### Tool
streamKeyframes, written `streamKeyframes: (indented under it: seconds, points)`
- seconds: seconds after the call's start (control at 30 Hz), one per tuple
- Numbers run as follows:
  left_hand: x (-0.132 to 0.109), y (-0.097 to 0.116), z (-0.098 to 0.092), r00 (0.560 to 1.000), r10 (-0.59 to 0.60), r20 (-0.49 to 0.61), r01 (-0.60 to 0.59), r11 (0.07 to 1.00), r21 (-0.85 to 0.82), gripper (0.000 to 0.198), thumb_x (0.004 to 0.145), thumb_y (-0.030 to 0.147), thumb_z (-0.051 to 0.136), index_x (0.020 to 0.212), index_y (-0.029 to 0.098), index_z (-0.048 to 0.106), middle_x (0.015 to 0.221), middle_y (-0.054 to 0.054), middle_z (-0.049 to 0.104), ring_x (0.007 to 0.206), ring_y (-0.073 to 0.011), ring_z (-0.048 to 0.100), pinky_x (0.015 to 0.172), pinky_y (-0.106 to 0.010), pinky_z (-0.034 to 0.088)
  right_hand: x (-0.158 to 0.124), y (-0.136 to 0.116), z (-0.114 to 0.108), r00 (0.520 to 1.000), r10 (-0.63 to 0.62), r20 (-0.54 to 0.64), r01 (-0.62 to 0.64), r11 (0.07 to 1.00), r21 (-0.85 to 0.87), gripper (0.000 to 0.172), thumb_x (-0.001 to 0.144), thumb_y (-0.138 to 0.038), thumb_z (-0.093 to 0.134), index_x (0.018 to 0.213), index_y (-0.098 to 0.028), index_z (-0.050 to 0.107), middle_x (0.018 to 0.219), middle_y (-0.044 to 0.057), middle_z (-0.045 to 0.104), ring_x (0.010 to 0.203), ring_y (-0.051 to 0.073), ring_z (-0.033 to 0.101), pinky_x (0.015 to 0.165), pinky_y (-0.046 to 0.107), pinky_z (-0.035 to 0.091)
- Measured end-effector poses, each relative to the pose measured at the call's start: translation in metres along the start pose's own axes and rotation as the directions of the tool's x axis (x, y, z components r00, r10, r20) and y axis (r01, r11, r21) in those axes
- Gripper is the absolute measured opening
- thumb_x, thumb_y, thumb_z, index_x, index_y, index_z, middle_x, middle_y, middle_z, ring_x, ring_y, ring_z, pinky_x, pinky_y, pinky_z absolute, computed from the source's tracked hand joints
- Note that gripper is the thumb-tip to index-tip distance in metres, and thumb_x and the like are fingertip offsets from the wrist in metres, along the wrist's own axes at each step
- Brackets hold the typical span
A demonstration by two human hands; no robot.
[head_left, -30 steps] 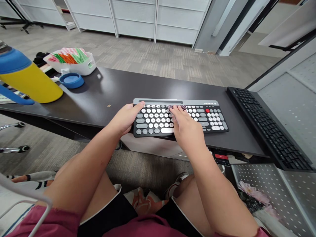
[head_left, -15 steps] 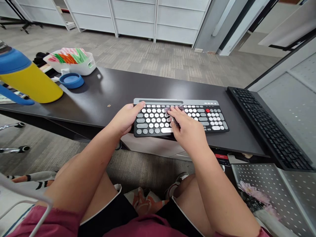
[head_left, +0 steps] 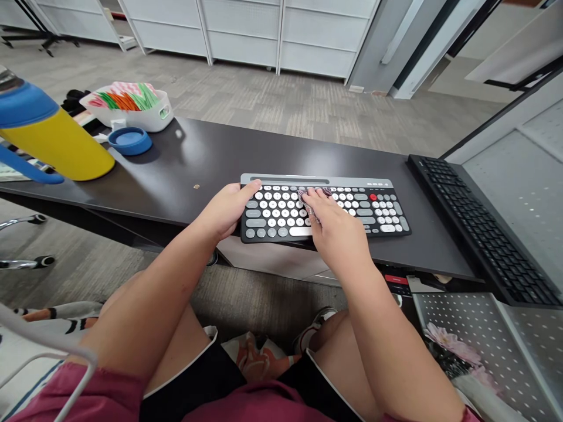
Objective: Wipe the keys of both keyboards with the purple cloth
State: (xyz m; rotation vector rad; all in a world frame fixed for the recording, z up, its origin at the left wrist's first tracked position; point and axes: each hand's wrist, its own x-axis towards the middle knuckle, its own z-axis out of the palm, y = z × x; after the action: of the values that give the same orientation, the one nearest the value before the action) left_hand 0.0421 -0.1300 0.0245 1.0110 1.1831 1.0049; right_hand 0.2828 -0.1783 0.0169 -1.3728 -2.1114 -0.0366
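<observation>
A black and grey keyboard (head_left: 277,214) with round white and grey keys and one red key lies near the front edge of the dark desk. Its left end is gripped by my left hand (head_left: 229,210), thumb on top and fingers hidden underneath. My right hand (head_left: 338,225) rests on the middle keys, pressing a small dark patterned cloth (head_left: 326,191) against them. Only the cloth's edges show around my fingers.
On the dark desk (head_left: 211,146), a yellow and blue tumbler (head_left: 61,140), a blue lid (head_left: 129,140) and a white basket (head_left: 153,117) of colourful items stand left. A second black keyboard (head_left: 479,228) lies right, beside a perforated grey panel (head_left: 475,316) and pink flowers (head_left: 453,343).
My right hand and the cloth have shifted very slightly to the right over the keys. The whole view has moved a little; my left hand keeps its hold on the keyboard.
</observation>
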Motion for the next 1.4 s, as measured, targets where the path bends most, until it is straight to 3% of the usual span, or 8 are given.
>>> streamKeyframes:
  seconds: [0.97,1.4]
  points:
    - [0.000,0.000,-0.001,1.000,0.013,0.000,-0.013,1.000,0.012,0.043,0.092,0.059,0.073,0.101,0.018,0.076,0.105,-0.015,0.082,0.095,-0.0310,0.079,0.086,-0.042,0.064,-0.003,-0.005,0.004,0.999,-0.032,-0.026,0.032,0.999,-0.024,0.045,0.108,-0.013,0.044,0.147,-0.020,0.065,0.151,0.007,0.064,0.143,0.026,0.059,0.120,0.050,0.054]
    - [0.001,0.000,-0.001,0.999,0.034,-0.003,-0.034,0.998,0.051,0.045,0.091,0.061,0.072,0.101,0.018,0.077,0.107,-0.014,0.082,0.104,-0.0318,0.077,0.095,-0.042,0.061,-0.003,-0.013,-0.002,0.984,-0.174,0.032,0.173,0.985,0.020,0.042,0.107,-0.012,0.045,0.144,-0.015,0.067,0.150,0.009,0.065,0.142,0.024,0.060,0.120,0.047,0.053]
